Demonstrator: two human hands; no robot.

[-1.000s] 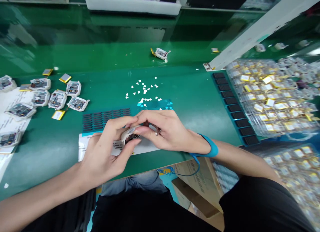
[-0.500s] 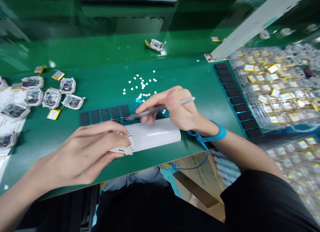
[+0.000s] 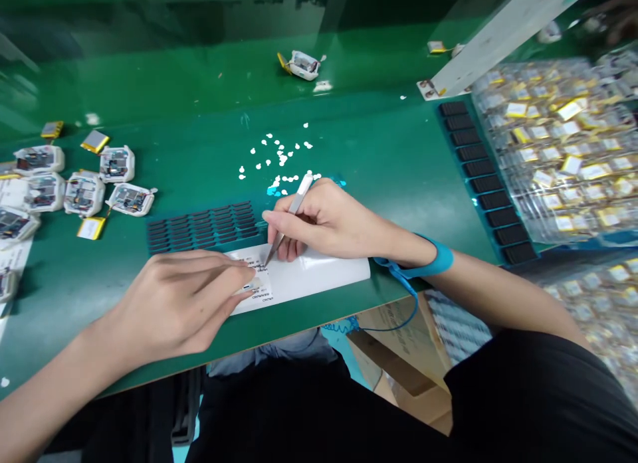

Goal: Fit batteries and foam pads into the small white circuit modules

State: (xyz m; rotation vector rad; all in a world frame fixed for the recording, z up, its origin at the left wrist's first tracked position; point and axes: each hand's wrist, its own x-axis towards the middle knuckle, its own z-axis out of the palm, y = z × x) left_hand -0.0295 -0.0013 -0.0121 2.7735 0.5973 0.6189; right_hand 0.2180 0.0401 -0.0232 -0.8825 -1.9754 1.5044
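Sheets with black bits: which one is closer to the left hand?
The sheet of thin strips, just beyond the left hand; the wider pads lie further right.

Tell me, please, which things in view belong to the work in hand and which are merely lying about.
In use: tweezers, in the right hand; small white part, held by the left hand; white sheet beneath.
Apparently idle: open white cases; black strips; white dots; cardboard box.

Soft glare pales the green bench (image 3: 413, 190); lower right blurs.
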